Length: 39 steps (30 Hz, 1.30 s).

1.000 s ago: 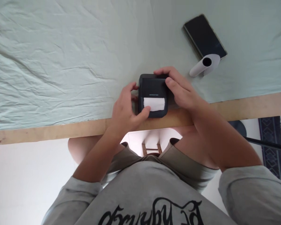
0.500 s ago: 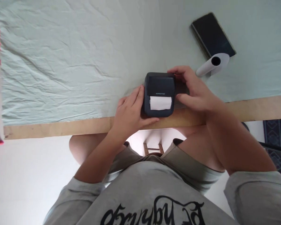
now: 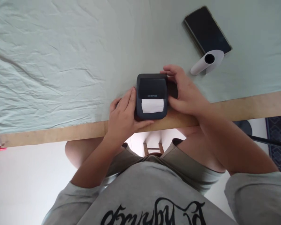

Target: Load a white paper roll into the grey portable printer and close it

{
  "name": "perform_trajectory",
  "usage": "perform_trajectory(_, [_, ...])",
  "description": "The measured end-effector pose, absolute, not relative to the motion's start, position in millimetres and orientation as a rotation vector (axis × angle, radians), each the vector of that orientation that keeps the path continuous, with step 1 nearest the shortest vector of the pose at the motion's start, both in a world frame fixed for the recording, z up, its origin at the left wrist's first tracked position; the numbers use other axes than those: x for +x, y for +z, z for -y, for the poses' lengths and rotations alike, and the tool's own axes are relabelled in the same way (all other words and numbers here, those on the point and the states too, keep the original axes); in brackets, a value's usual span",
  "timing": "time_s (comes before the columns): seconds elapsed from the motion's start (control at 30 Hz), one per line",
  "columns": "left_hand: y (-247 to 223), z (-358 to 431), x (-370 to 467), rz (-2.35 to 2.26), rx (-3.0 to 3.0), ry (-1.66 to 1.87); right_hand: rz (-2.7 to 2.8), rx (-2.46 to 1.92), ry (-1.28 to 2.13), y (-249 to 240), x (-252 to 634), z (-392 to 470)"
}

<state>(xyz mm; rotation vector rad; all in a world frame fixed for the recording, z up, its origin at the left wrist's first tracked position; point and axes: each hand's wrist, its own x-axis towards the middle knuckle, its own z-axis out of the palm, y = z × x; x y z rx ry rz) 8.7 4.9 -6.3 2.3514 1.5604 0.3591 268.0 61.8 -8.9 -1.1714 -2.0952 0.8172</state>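
A small dark thermal printer sits at the near edge of the cloth-covered table, with a white strip of paper showing across its front. My left hand lies along its left side, fingers pressed together and thumb stretched along the near edge. On the other side, my right hand curves round the printer's right side. Its fingers are bent at the far right corner, and its thumb is by the right side. The fingertips there are partly hidden.
A loose roll of white paper stands right of the printer, its tail curling out. Behind the roll lies a dark phone in a clear case. The wooden table edge runs just above my legs. Wrinkled pale green cloth covers the table.
The view has shifted a little, so the table things sit further left in the picture. Both hands stay around the printer, with the right fingers slightly shifted at its far corner.
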Motion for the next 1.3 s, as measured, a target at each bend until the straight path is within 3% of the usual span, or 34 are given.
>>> perform_trajectory(0.8, [-0.2,-8.4,11.4,-1.543,2.23,0.393,1.885,-1.286,0.961,-11.4,260.7,-60.0])
perform_trajectory(1.0, [2.0,-6.0,13.2,-1.551,2.213,0.372,1.722,-1.208,1.18,-4.7,267.4,-60.3])
perform_trajectory(1.3, [7.6,-5.4,14.3,-1.544,2.144,0.418,1.904,-1.373,0.804,27.3,262.6,-70.9])
